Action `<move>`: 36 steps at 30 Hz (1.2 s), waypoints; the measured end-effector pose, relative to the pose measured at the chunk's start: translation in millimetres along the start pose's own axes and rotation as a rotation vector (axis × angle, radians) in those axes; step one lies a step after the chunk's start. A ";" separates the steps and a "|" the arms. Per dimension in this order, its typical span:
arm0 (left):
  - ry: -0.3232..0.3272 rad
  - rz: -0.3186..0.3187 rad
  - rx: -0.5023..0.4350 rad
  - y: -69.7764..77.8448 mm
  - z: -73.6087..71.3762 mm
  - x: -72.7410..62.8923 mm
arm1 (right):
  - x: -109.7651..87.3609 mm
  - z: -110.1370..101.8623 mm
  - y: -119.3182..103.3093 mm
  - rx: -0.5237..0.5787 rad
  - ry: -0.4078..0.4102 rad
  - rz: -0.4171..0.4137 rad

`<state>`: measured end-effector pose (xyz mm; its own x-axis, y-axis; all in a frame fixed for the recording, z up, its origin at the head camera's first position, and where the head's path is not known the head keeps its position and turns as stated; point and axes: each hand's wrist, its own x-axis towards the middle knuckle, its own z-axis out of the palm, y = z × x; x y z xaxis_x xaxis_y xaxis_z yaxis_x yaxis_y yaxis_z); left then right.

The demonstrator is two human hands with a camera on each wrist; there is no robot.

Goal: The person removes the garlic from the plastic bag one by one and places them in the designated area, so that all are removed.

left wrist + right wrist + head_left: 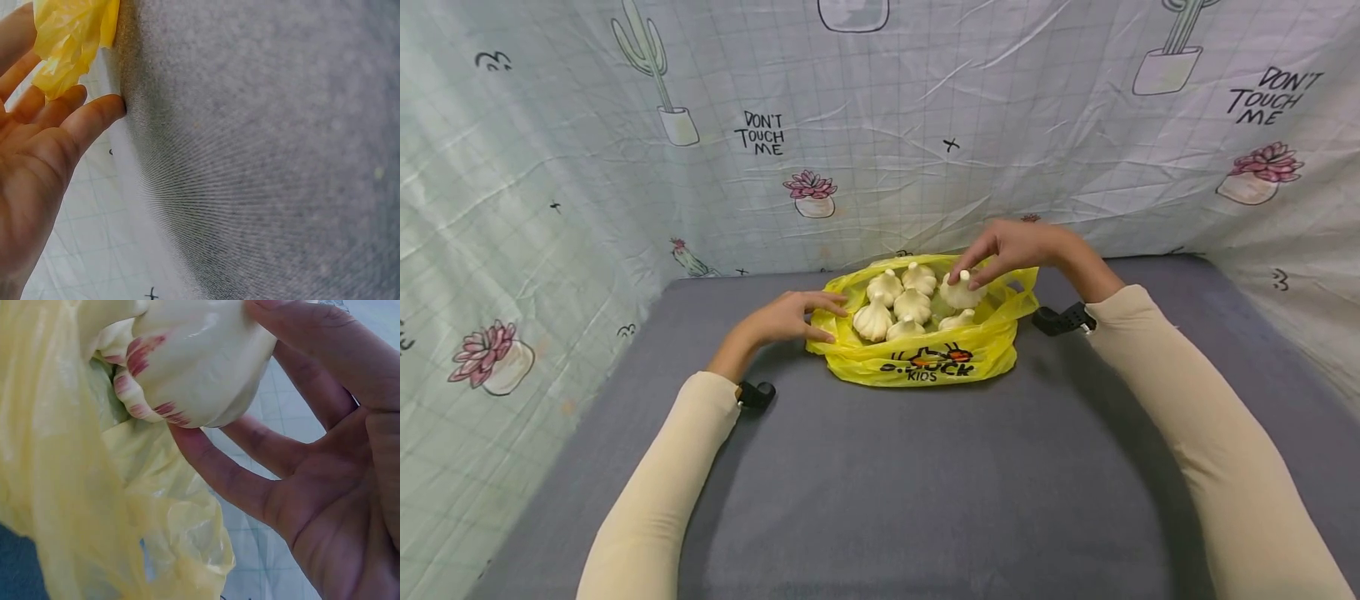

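A yellow plastic bag (850, 362) with dark printing lies with its mouth spread wide, and several white garlic bulbs (912, 306) sit inside. At the bag's right end, my right hand (1018, 244) holds one garlic bulb (957, 294) between thumb and fingers. Seen from the right wrist, this held bulb (200, 362) has a smooth, glossy skin with pink-red streaks, and fingertips press its sides. My left hand (785, 319) is at the bag's left edge, its fingers loosely extended. The left wrist view shows the yellow plastic (72, 37) against those fingers, which it partly hides.
The bag stands on a grey cloth-covered table (940, 483), toward its far edge. Behind and at the sides hangs a pale curtain (880, 108) printed with cacti and lettering. Dark wrist straps (1063, 319) show at both sleeve cuffs.
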<state>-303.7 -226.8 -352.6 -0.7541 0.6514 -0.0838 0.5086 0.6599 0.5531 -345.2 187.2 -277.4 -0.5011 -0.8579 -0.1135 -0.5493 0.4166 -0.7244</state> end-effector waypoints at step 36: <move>0.078 -0.022 -0.196 -7.3 3.8 -4.2 | -106.2 6.7 3.1 -0.005 0.295 0.054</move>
<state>-302.7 -233.0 -359.4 -0.7977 0.6018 -0.0378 0.4065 0.5830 0.7035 -289.2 277.5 -272.2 -0.7017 -0.7107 0.0514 -0.5198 0.4613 -0.7190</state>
